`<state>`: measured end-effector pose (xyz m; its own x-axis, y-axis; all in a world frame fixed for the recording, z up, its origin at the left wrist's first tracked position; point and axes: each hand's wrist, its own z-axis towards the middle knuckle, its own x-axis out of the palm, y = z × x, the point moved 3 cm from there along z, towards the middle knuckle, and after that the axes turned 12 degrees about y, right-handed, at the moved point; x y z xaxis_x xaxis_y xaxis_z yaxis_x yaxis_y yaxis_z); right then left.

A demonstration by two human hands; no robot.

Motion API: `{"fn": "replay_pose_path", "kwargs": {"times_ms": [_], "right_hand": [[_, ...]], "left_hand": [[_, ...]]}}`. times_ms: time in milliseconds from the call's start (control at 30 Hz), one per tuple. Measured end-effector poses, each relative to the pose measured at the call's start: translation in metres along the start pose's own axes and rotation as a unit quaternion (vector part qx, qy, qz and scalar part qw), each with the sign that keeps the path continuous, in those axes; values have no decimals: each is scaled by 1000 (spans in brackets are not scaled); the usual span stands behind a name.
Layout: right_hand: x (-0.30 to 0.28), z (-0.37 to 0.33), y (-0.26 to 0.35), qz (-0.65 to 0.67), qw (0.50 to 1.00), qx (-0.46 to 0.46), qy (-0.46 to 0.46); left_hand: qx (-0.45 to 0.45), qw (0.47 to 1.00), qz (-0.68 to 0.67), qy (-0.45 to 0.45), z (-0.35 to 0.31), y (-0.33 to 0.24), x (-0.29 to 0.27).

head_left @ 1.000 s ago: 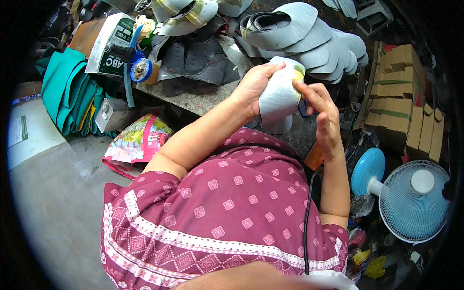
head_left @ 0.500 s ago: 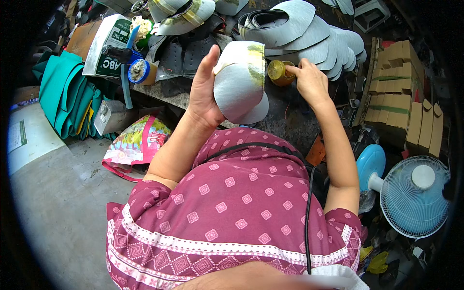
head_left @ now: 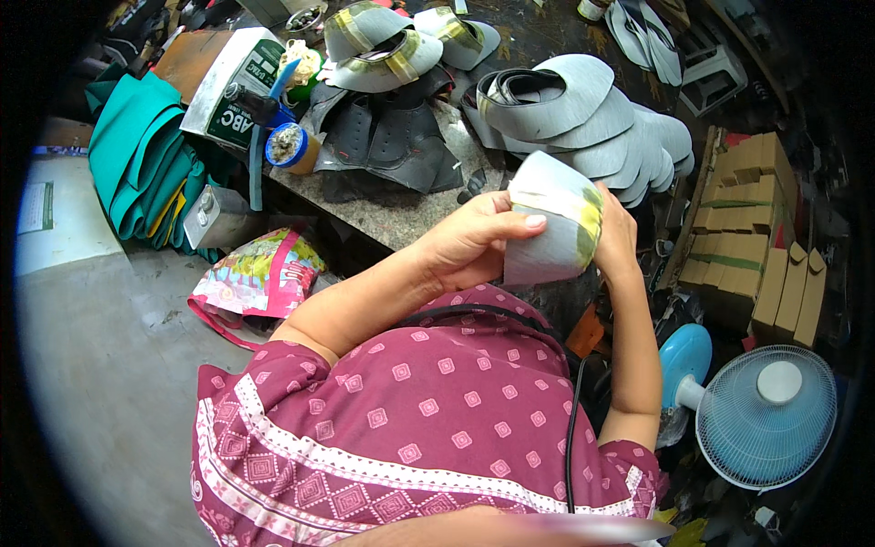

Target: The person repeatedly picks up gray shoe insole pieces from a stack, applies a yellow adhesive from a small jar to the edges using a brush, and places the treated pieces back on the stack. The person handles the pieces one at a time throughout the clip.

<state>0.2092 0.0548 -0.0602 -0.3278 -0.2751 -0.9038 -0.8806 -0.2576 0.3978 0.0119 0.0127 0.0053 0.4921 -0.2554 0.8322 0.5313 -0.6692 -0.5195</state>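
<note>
Cardboard (head_left: 729, 219) stacks up at two o'clock and a fan (head_left: 766, 415) stands at three as my left hand (head_left: 476, 239) grips a curved grey piece (head_left: 550, 228) at one; my right hand (head_left: 616, 232) is at its yellow-smeared edge, fingertips hidden, grip unclear. Stacked grey pieces (head_left: 603, 123) crowd close beyond.

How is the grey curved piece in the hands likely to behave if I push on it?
The grey curved piece looks springy rather than limp, since it shows a smooth, rounded shape. It is probably light: the similar stacked pieces have thin edges. Its yellow-stained edge may be tacky or slick; I can't tell whether it's wet.
</note>
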Motion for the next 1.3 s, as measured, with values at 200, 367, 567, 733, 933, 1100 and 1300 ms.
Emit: {"fn": "replay_pose_path", "kwargs": {"times_ms": [200, 367, 567, 733, 933, 1100, 1300], "right_hand": [[-43, -17, -14, 173, 979, 18, -105], [-60, -42, -6, 488, 851, -117, -157], [-51, -42, 23, 532, 827, -165, -75], [-60, -46, 31, 300, 924, -155, -181], [-59, -40, 29, 247, 949, -119, -152], [-37, -37, 28, 267, 942, -118, -167], [-29, -46, 27, 447, 877, -163, -64]], "left_hand": [[-3, 998, 41, -51, 17, 3, -9], [67, 996, 54, -4, 33, -5, -5], [72, 992, 97, -21, 44, -3, 1], [98, 992, 62, -56, 46, -8, -6], [115, 987, 95, -65, 48, -3, 1], [105, 987, 91, -80, 51, -1, 1], [106, 987, 77, -91, 56, -1, -6]]}}
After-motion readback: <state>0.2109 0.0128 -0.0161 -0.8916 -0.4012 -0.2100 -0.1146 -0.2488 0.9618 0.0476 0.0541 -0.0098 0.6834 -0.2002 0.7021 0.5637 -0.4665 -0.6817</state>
